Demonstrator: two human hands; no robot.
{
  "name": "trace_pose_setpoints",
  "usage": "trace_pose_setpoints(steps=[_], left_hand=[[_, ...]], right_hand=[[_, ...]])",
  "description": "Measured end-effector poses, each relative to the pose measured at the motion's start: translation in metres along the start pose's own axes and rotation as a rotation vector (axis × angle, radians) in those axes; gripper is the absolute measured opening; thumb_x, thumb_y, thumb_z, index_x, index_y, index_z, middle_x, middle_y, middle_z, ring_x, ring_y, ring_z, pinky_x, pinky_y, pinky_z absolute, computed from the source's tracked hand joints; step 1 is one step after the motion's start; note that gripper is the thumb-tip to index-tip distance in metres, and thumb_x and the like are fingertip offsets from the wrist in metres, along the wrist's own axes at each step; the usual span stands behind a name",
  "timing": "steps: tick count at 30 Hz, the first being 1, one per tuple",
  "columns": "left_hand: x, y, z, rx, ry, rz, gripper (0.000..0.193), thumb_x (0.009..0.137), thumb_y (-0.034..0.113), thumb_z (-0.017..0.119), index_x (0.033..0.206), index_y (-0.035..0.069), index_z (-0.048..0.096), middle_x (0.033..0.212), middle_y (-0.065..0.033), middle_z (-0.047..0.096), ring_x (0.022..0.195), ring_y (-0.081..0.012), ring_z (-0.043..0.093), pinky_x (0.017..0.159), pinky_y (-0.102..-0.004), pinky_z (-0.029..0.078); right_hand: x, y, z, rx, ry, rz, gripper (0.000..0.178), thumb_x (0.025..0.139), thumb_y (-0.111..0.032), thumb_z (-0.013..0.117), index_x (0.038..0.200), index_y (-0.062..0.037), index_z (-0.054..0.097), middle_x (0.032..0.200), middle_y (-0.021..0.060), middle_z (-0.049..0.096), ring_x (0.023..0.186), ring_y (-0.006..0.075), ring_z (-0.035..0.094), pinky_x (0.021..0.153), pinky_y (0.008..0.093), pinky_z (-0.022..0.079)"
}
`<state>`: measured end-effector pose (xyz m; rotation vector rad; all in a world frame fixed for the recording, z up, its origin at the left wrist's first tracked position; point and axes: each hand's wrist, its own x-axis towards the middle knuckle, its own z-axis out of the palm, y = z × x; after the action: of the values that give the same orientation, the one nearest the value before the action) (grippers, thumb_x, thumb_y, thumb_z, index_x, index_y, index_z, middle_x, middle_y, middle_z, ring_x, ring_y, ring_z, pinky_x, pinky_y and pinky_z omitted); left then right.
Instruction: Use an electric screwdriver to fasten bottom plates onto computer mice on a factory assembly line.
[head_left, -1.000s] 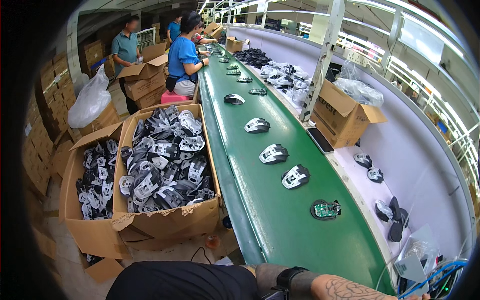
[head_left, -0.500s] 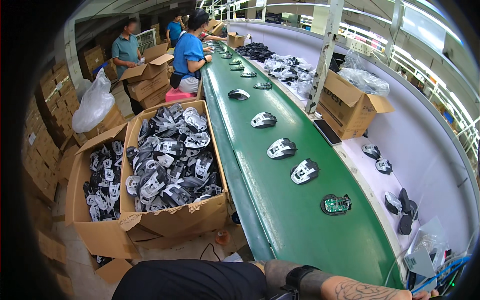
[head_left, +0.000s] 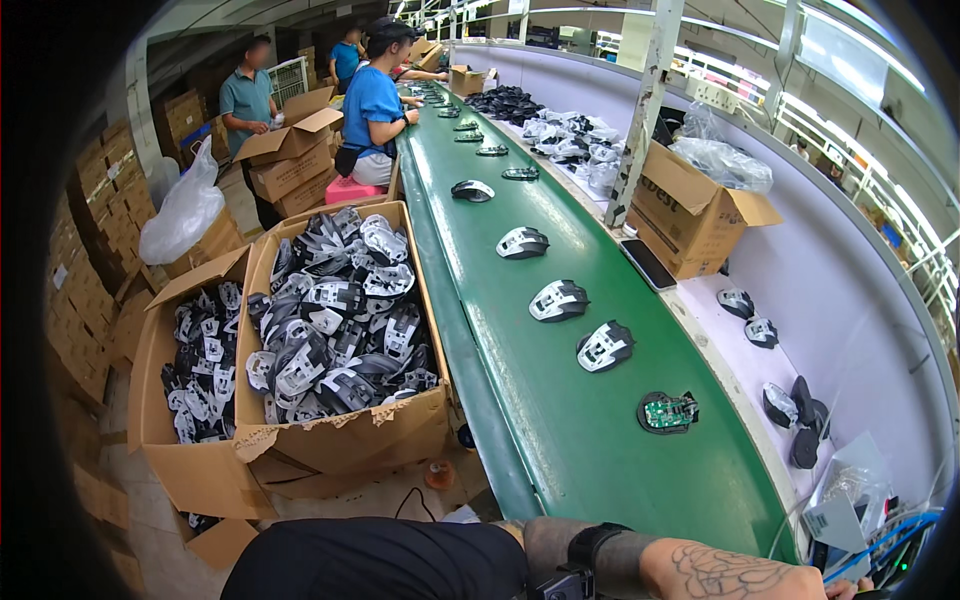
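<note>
My left arm [head_left: 690,570], tattooed and with a black strap [head_left: 595,545], stretches along the lower edge toward the right. Only a sliver of my left hand [head_left: 846,588] shows at the bottom right, beside blue cables [head_left: 890,545] and a small grey-white box [head_left: 838,522]; its fingers are mostly cut off. My right hand is out of the picture. Nearest on the green belt [head_left: 610,480] lies a black mouse base with a green circuit board [head_left: 668,412]. Beyond it sit white-and-black mouse shells [head_left: 605,346], apart from each other in a line.
Two open cartons [head_left: 345,430] full of mouse shells stand left of the belt. A co-worker in blue [head_left: 370,110] sits farther along it. On the right ledge are a phone [head_left: 648,264], a carton with plastic bags [head_left: 690,215] and loose dark mouse parts [head_left: 805,415].
The seated co-worker's head has turned toward the belt's right side. The whole view has shifted slightly; the mouse parts keep their order, and my arm stays in much the same place.
</note>
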<state>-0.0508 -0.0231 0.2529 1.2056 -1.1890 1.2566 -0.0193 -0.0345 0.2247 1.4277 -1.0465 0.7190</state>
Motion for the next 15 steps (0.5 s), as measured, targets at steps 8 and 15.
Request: trace_pose_setpoints(steps=[8,15], left_hand=[[0.011,0.013,-0.016,0.033,0.056,0.059,0.018,0.082,0.010,0.068,0.097,-0.001,0.068,0.089,-0.0105,0.066,0.072,-0.0130,0.059,0.057,-0.0206,0.044],[-0.012,-0.027,0.006,-0.089,0.084,0.038,0.018,0.082,0.010,0.069,0.096,0.000,0.068,0.089,-0.0103,0.066,0.072,-0.0127,0.059,0.056,-0.0205,0.044]], right_hand=[[0.012,0.037,-0.018,0.521,0.206,0.270,0.034,0.099,-0.020,0.038,0.094,0.0024,0.063,0.102,0.0087,0.063,0.092,0.0083,0.059,0.087,0.0166,0.047],[0.007,0.028,-0.013,0.544,0.318,0.334,0.036,0.099,-0.021,0.039,0.089,0.0018,0.064,0.096,0.0091,0.065,0.086,0.0102,0.061,0.083,0.0174,0.049]])
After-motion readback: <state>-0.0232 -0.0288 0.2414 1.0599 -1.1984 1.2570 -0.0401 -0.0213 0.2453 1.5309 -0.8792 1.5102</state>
